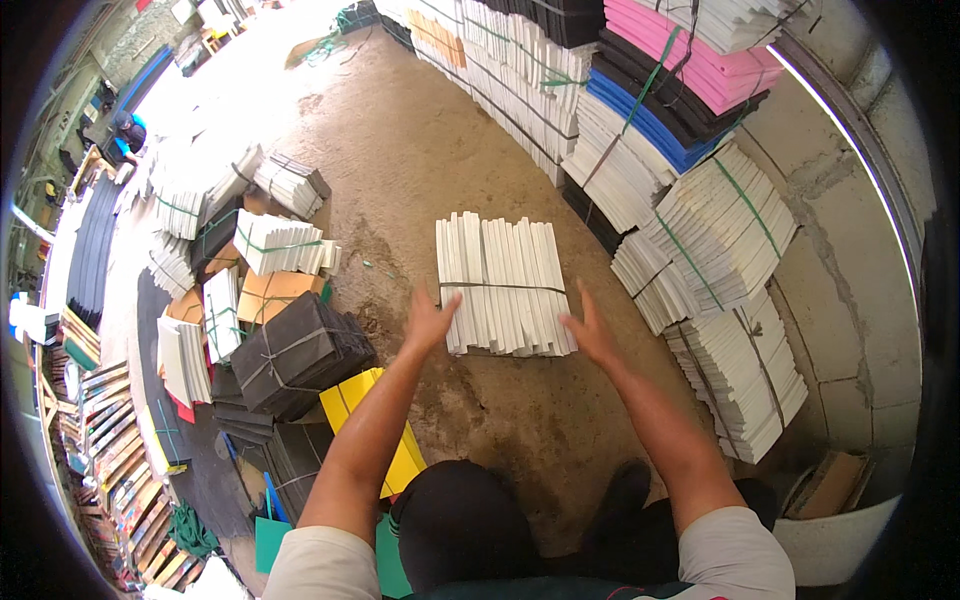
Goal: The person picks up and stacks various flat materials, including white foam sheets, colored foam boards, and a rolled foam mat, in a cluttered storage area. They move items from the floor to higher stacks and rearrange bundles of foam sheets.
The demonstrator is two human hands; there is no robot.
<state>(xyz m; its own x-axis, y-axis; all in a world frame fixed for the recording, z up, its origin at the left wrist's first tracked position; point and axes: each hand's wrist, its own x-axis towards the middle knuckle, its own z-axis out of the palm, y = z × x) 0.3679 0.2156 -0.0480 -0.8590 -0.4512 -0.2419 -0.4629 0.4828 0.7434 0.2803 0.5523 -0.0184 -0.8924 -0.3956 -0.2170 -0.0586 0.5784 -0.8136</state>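
Head view: the left hand [432,320] is held open with fingers spread, its thumb brought to the left edge of the white bundle [500,260]. The right hand [592,328] is likewise held open at the right edge, so the bundle is framed between the two with no closed grip seen. The bundle is set on the brown floor [540,420], ahead of the knees, and is crossed by one dark strap [505,286]. If it is to be handled, it is probably best pressed evenly from both sides, close to the strap, since the uneven strips could be slipped loose at the ends.

Whether the sides are actually touched by the palms cannot be told. The bundle's underside is hidden, and the strap cannot be followed beneath it. Farther out, the yellow sheet [405,465] is partly covered by the left forearm, the right-hand stacks [725,220] are cut off at the top, and the far floor is washed out by glare.
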